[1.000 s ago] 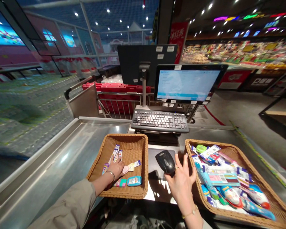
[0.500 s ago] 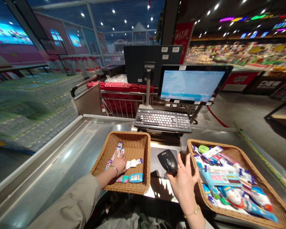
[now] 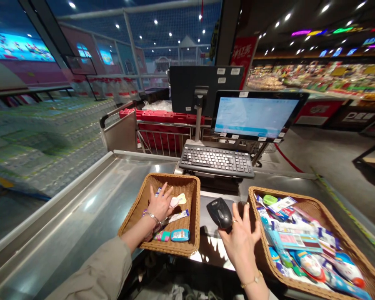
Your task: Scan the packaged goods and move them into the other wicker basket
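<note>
My left hand (image 3: 160, 205) is inside the left wicker basket (image 3: 135, 211), raised a little off its floor. It pinches a small pink and yellow packet (image 3: 178, 200) between thumb and fingers, the other fingers fanned out. Below it lie a white strip packet (image 3: 178, 216), a blue packet (image 3: 180, 235) and a pink-green one (image 3: 162, 236). My right hand (image 3: 242, 241) hovers with fingers spread and holds nothing. It is just right of a black handheld scanner (image 3: 220, 212) and left of the right wicker basket (image 3: 255, 199), which holds several packaged toothbrushes and small goods (image 3: 300, 239).
A keyboard (image 3: 217, 160) and a lit till screen (image 3: 256, 117) stand behind the baskets, with a dark customer display (image 3: 203, 83) behind them. A steel counter (image 3: 81, 208) runs to the left. A red shopping trolley (image 3: 159, 129) stands beyond it. Store aisles lie to the right.
My left hand lifted from the basket floor and took up the pink and yellow packet, carrying it toward the far side. My right hand stayed beside the scanner. The view drifted left.
</note>
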The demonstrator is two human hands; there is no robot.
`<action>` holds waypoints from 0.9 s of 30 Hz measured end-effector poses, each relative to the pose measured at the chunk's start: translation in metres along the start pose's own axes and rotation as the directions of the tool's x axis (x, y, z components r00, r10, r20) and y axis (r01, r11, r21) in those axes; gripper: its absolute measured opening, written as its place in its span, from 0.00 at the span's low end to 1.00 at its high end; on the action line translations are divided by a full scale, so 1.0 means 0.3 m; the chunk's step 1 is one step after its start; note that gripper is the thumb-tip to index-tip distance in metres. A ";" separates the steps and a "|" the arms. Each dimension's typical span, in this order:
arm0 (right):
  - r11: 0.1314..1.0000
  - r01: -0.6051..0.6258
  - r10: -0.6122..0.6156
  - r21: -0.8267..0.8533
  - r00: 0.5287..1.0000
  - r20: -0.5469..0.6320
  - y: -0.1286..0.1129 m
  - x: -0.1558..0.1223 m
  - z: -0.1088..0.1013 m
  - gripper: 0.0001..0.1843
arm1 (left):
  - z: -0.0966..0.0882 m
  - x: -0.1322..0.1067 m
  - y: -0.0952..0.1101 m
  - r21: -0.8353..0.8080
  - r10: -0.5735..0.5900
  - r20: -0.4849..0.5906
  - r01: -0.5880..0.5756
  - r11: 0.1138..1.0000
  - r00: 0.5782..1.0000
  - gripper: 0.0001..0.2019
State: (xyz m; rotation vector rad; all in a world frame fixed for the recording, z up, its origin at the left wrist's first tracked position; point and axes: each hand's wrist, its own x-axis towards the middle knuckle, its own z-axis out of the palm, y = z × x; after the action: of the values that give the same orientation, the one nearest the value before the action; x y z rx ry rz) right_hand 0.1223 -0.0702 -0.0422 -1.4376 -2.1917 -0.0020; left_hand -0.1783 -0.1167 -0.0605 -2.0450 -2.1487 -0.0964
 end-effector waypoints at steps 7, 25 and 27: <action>1.000 -0.005 0.004 0.006 1.000 0.010 -0.012 0.003 -0.012 0.09 | -0.085 0.024 0.029 -0.017 0.004 -0.068 -0.005 1.000 0.998 0.16; 0.999 0.026 -0.027 0.043 1.000 0.004 -0.038 0.025 -0.012 0.15 | -0.173 0.063 0.136 -0.024 0.058 -0.198 -0.064 0.998 0.979 0.18; 0.998 0.035 -0.035 0.049 0.999 0.001 -0.044 0.027 -0.020 0.15 | -0.173 0.065 0.139 -0.029 0.062 -0.196 -0.069 0.997 0.979 0.19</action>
State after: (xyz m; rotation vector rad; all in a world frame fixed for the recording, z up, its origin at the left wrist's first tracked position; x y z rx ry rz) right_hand 0.1110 -0.0707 -0.0299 -1.3734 -2.2031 0.0407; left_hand -0.1333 -0.1037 -0.0090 -2.0292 -1.9747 -0.3160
